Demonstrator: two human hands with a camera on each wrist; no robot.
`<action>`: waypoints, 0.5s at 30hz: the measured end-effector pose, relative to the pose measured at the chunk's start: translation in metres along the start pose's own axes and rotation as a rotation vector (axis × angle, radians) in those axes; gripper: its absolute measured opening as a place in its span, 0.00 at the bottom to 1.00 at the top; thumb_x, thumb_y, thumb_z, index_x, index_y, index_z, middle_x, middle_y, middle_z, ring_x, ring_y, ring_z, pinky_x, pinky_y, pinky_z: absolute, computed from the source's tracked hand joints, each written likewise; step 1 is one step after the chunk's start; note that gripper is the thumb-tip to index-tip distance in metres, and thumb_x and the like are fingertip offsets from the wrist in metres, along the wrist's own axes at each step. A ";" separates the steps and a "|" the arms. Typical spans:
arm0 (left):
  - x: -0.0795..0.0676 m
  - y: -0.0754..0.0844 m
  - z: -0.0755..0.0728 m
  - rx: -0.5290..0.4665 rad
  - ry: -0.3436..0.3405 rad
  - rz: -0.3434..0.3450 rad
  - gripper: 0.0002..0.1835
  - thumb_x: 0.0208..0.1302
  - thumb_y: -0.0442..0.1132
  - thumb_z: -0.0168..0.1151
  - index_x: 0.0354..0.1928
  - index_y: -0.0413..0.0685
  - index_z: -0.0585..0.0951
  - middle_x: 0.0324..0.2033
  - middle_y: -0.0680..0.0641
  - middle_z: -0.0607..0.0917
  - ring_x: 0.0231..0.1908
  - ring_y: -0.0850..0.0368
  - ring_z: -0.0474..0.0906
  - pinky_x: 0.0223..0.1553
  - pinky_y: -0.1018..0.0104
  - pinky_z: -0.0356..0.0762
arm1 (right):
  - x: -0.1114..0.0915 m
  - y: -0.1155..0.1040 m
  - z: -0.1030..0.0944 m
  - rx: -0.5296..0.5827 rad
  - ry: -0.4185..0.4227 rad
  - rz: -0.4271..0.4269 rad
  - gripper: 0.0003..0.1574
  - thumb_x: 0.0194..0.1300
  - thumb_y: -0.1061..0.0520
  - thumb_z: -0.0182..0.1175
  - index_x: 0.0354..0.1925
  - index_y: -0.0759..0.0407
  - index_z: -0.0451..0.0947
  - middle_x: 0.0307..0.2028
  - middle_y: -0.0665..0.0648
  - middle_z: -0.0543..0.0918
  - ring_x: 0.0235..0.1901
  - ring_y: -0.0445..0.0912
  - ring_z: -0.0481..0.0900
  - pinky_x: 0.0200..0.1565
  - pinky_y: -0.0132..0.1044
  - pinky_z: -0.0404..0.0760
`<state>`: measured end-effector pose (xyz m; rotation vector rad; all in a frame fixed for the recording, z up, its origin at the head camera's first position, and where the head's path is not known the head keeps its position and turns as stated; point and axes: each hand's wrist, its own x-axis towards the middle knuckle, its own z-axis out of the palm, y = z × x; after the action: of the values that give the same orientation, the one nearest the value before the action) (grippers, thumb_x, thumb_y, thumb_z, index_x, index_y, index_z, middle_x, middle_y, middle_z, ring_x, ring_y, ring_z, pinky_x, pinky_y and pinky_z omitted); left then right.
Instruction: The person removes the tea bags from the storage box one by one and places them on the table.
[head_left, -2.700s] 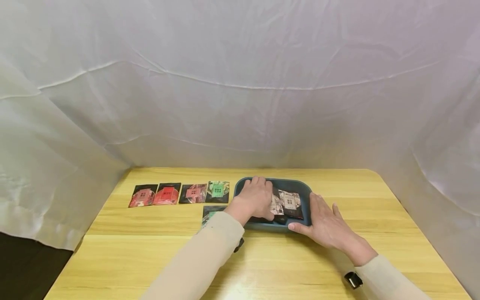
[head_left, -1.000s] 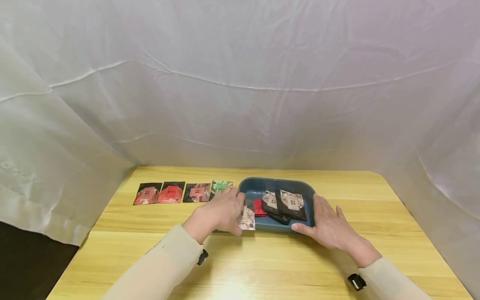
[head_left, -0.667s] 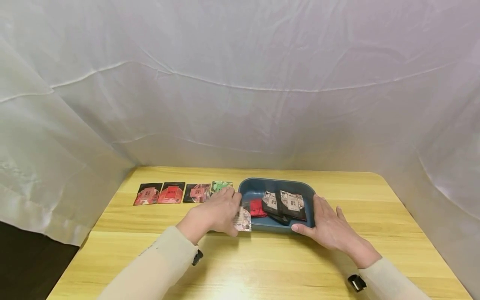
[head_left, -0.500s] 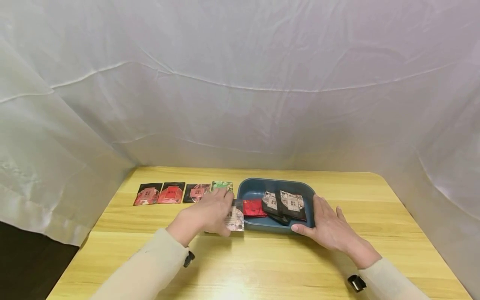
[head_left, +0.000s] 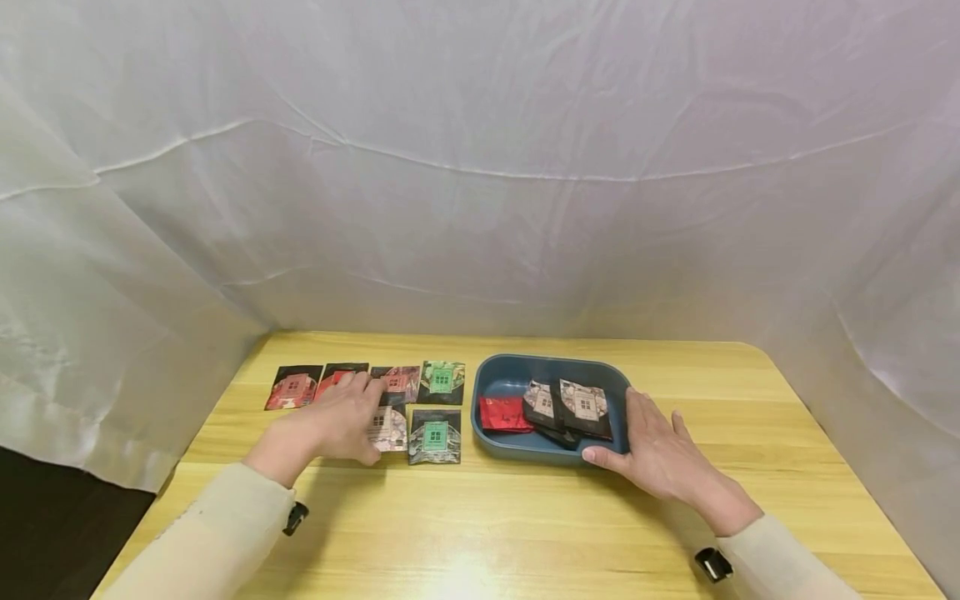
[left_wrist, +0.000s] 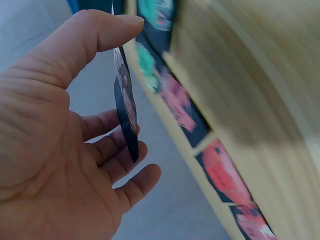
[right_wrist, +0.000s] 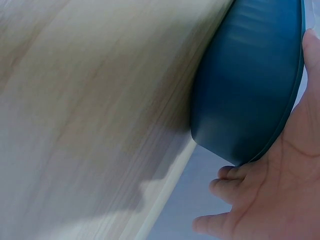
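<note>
A black-and-cream sachet [head_left: 390, 431] is held between the thumb and fingers of my left hand [head_left: 333, 421]. In the left wrist view, the sachet [left_wrist: 125, 90] stands edge-on, raised off the table. My right hand [head_left: 663, 454] rests against the right end of a blue tray [head_left: 525, 454], its thumb at the front rim and its fingers fairly straight along the side. Inside the tray lie a red sachet [head_left: 504, 414] and some black-and-cream sachets [head_left: 585, 406], partly overlapping. In the right wrist view, my palm touches the tray's wall [right_wrist: 245, 85].
Left of the tray, a back row holds a pink-and-black sachet [head_left: 292, 387], a red one [head_left: 330, 382] partly behind my left hand, a dark pink one [head_left: 397, 383] and a green one [head_left: 442, 382]. A black-and-green sachet [head_left: 435, 437] lies in front. Pale cloth [head_left: 510, 208] hangs behind the table.
My left hand has taken the black-and-cream sachet out of the tray and carried it left, past the black-and-green sachet. My right hand stays at the tray's right end.
</note>
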<state>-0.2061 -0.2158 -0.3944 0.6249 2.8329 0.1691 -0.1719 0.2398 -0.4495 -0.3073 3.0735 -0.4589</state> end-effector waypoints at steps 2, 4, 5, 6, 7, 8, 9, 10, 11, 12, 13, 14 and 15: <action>0.001 -0.006 0.003 -0.001 -0.014 -0.009 0.60 0.46 0.48 0.83 0.77 0.30 0.62 0.67 0.29 0.71 0.68 0.32 0.68 0.72 0.33 0.66 | 0.000 0.000 0.000 0.002 0.008 -0.005 0.81 0.62 0.17 0.60 0.81 0.76 0.42 0.77 0.80 0.56 0.77 0.73 0.56 0.69 0.83 0.49; 0.002 -0.011 0.006 -0.006 -0.028 -0.013 0.59 0.45 0.47 0.83 0.76 0.30 0.63 0.67 0.29 0.72 0.68 0.32 0.68 0.72 0.33 0.66 | 0.000 0.000 0.000 0.002 0.012 -0.007 0.81 0.62 0.17 0.60 0.81 0.76 0.42 0.77 0.80 0.57 0.77 0.73 0.57 0.69 0.83 0.49; 0.003 -0.013 0.008 -0.007 -0.035 -0.016 0.58 0.45 0.46 0.83 0.76 0.30 0.63 0.66 0.29 0.72 0.68 0.32 0.68 0.72 0.33 0.66 | 0.001 0.000 0.000 0.001 0.011 -0.007 0.81 0.62 0.17 0.60 0.81 0.76 0.43 0.77 0.80 0.57 0.77 0.73 0.57 0.69 0.83 0.49; 0.004 -0.015 0.010 -0.007 -0.043 -0.015 0.58 0.45 0.46 0.83 0.76 0.30 0.63 0.66 0.29 0.72 0.68 0.31 0.68 0.72 0.33 0.66 | 0.001 0.000 0.000 0.001 0.010 -0.007 0.81 0.62 0.17 0.60 0.80 0.76 0.43 0.77 0.80 0.57 0.77 0.73 0.57 0.69 0.83 0.49; 0.004 -0.016 0.012 -0.010 -0.049 -0.013 0.58 0.45 0.46 0.83 0.75 0.31 0.64 0.67 0.28 0.71 0.70 0.30 0.67 0.73 0.33 0.65 | 0.001 -0.001 -0.001 0.000 0.009 -0.006 0.81 0.63 0.17 0.60 0.81 0.76 0.43 0.77 0.80 0.57 0.77 0.73 0.57 0.69 0.83 0.49; 0.005 -0.018 0.014 -0.011 -0.054 -0.013 0.57 0.45 0.46 0.84 0.75 0.31 0.64 0.68 0.28 0.71 0.71 0.29 0.66 0.73 0.33 0.65 | 0.001 -0.001 -0.001 0.000 0.006 -0.005 0.81 0.62 0.17 0.60 0.81 0.76 0.42 0.77 0.80 0.56 0.77 0.73 0.56 0.70 0.83 0.49; 0.006 -0.019 0.016 -0.013 -0.060 -0.012 0.57 0.46 0.46 0.84 0.75 0.31 0.64 0.69 0.27 0.70 0.72 0.28 0.65 0.73 0.33 0.64 | 0.001 -0.001 -0.001 0.000 0.005 -0.003 0.81 0.62 0.17 0.60 0.81 0.76 0.42 0.77 0.80 0.56 0.77 0.73 0.56 0.70 0.82 0.49; 0.007 -0.019 0.017 -0.018 -0.067 -0.013 0.57 0.47 0.46 0.84 0.75 0.32 0.64 0.70 0.27 0.69 0.73 0.27 0.63 0.74 0.33 0.63 | 0.000 -0.001 -0.001 0.000 0.005 -0.003 0.81 0.63 0.17 0.60 0.81 0.76 0.42 0.78 0.80 0.56 0.77 0.73 0.56 0.70 0.82 0.49; 0.008 -0.020 0.019 -0.022 -0.071 -0.013 0.57 0.47 0.46 0.84 0.75 0.32 0.64 0.71 0.26 0.68 0.74 0.27 0.62 0.74 0.33 0.63 | 0.000 -0.001 -0.001 0.001 0.005 -0.003 0.81 0.62 0.17 0.60 0.81 0.76 0.42 0.78 0.80 0.56 0.77 0.73 0.56 0.70 0.82 0.49; 0.009 -0.020 0.020 -0.030 -0.076 -0.015 0.57 0.47 0.46 0.84 0.76 0.32 0.63 0.73 0.25 0.66 0.75 0.26 0.60 0.75 0.32 0.61 | 0.000 -0.001 -0.001 0.002 0.005 -0.003 0.81 0.62 0.17 0.60 0.81 0.76 0.42 0.78 0.80 0.56 0.77 0.73 0.56 0.70 0.82 0.49; 0.009 -0.020 0.021 -0.035 -0.081 -0.018 0.58 0.48 0.46 0.84 0.77 0.32 0.62 0.74 0.25 0.64 0.76 0.25 0.58 0.75 0.32 0.59 | 0.000 -0.001 -0.001 0.001 0.006 -0.003 0.81 0.62 0.16 0.59 0.81 0.76 0.42 0.77 0.80 0.57 0.77 0.73 0.57 0.70 0.82 0.49; 0.010 -0.020 0.023 -0.043 -0.089 -0.021 0.59 0.48 0.46 0.84 0.78 0.32 0.61 0.75 0.24 0.62 0.77 0.24 0.55 0.76 0.31 0.57 | 0.000 -0.001 -0.001 0.001 0.006 -0.003 0.81 0.62 0.16 0.59 0.81 0.76 0.42 0.77 0.80 0.57 0.77 0.73 0.57 0.70 0.82 0.49; 0.010 -0.019 0.024 -0.050 -0.097 -0.025 0.60 0.48 0.46 0.84 0.78 0.32 0.59 0.76 0.24 0.61 0.78 0.24 0.53 0.76 0.31 0.56 | 0.000 -0.001 -0.001 -0.001 0.007 -0.004 0.81 0.62 0.16 0.60 0.81 0.76 0.43 0.77 0.80 0.57 0.77 0.73 0.57 0.70 0.82 0.49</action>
<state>-0.2167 -0.2274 -0.4223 0.5707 2.7326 0.1994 -0.1720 0.2393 -0.4479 -0.3127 3.0809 -0.4600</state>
